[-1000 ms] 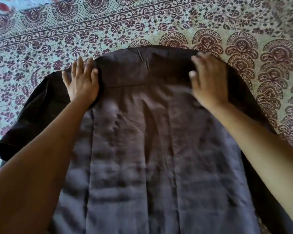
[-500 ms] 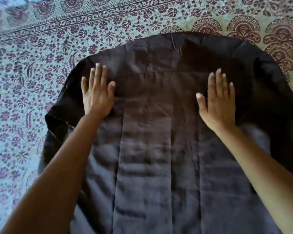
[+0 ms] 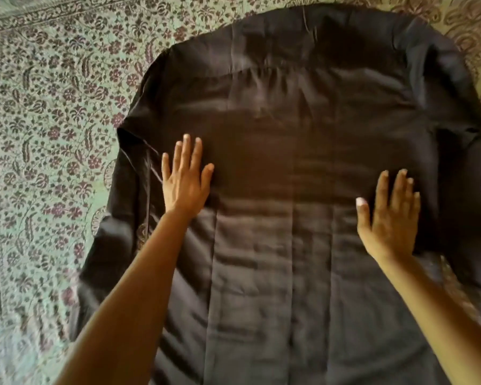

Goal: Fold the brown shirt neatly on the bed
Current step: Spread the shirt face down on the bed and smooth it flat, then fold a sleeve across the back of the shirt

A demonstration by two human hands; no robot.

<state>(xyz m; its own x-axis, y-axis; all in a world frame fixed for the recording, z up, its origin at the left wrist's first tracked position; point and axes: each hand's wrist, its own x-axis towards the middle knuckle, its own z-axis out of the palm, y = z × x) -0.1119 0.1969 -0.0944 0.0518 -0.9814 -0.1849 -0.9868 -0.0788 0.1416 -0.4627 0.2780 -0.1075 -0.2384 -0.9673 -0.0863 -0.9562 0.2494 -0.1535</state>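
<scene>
I see the shirt (image 3: 289, 162), dark brown and creased, spread flat on the patterned bed (image 3: 53, 134): collar end farthest, long vertical folds down its middle, sleeves bunched along both sides.

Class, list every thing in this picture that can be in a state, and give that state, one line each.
brown shirt: spread out, lightly creased, not folded up.
left hand: open, fingers straight, flat on the shirt.
right hand: open, fingers straight, flat on the shirt.
patterned bedsheet: spread under the shirt.
</scene>
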